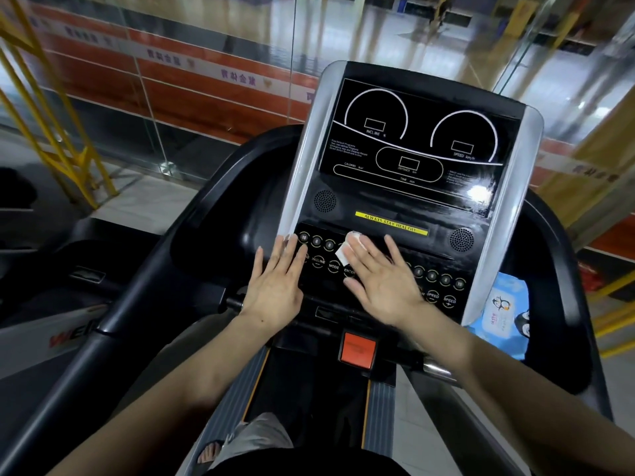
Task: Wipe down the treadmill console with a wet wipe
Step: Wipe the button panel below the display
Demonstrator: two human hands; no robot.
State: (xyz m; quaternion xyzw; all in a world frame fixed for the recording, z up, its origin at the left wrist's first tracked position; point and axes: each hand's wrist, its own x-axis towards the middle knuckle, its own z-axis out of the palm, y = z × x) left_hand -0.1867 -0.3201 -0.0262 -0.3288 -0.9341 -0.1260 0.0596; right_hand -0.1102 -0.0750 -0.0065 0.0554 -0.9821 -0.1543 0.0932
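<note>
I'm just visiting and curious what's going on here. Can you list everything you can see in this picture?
Treadmill console: one, black with silver side rails, centre.
Wet wipe: one, white, on the button panel under the right hand's fingers.
Yellow strip: one, below the display.
Speaker grilles: two, black, either side of the strip.
Red safety key: one, orange-red, below the console.
Wipe packet: one, blue, in the tray right of the console.
Yellow railing: one, far left.
Left hand: flat on the buttons.
Right hand: flat, pressing the wipe.
</note>
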